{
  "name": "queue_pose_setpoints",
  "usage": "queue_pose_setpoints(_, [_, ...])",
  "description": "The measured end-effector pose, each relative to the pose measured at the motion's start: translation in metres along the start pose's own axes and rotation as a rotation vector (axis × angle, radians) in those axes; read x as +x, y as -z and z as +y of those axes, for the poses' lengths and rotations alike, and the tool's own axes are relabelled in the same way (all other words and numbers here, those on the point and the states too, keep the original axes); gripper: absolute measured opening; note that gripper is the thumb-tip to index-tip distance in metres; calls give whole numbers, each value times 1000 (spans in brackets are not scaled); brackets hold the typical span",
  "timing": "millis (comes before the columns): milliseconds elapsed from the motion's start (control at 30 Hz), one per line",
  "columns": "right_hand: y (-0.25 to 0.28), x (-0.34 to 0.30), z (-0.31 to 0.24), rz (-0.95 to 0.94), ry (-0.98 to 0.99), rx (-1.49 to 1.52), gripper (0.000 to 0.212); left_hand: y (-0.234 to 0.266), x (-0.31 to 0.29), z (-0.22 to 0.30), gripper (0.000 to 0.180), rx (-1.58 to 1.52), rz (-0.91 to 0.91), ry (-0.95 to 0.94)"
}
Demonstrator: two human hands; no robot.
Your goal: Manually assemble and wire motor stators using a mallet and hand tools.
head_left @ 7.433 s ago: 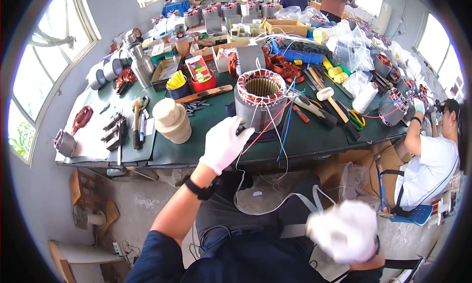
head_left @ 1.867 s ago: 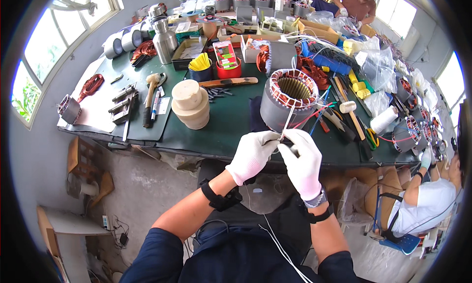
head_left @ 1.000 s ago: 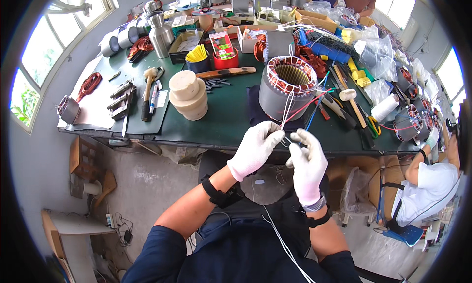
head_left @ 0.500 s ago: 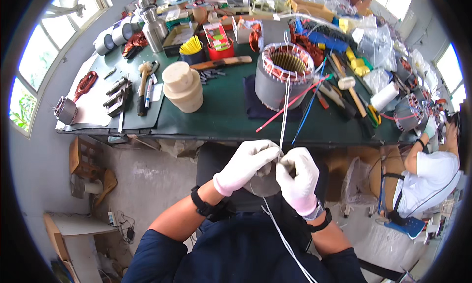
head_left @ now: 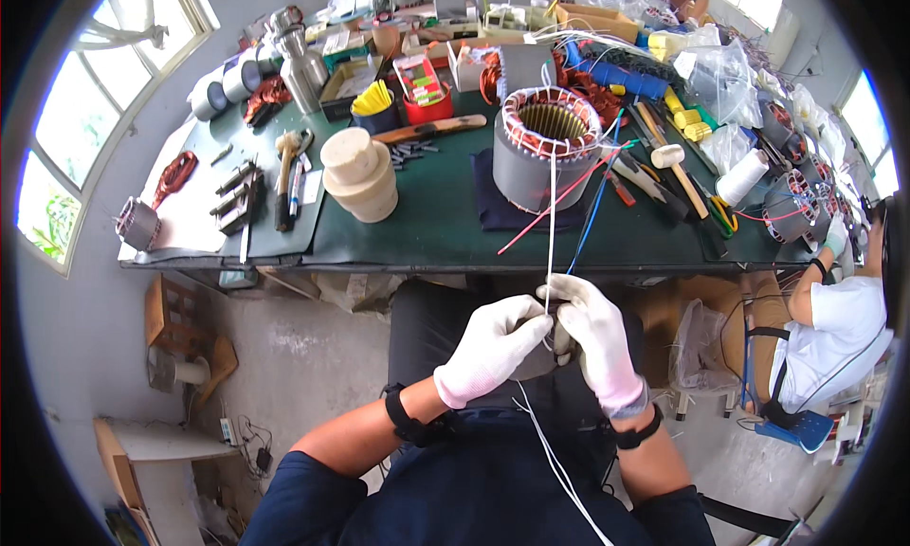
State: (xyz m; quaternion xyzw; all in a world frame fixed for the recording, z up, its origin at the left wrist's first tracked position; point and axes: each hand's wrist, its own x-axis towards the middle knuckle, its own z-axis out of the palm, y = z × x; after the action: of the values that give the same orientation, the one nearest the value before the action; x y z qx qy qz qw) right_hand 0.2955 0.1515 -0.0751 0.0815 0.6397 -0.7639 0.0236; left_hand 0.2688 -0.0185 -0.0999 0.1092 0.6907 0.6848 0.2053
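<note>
left hand (head_left: 493,349): white-gloved, pinching thin white cord (head_left: 551,224) | right hand (head_left: 599,342): white-gloved, pinching same cord, touching left | cord: taut from grey cylindrical motor stator with copper windings (head_left: 541,148) down to hands, below green table (head_left: 417,224) edge

The 2 gloved hands' fingertips overlap at frame centre, hiding their grip on the white cord (head_left: 551,224); the co-worker (head_left: 834,309) is cut off at the right edge.

Bare green table (head_left: 427,233) strip between cream spool (head_left: 360,174) and stator (head_left: 540,162).
</note>
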Motion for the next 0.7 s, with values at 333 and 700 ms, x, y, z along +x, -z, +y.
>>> queue_pose_setpoints(333, [46,-58,-21,-64,-132,11,26,61,107,73,43,790,159,-972])
queue_pose_setpoints(700, [132,-165,71,-6,93,-1274,27,73,199,74,21,937,103,-1146])
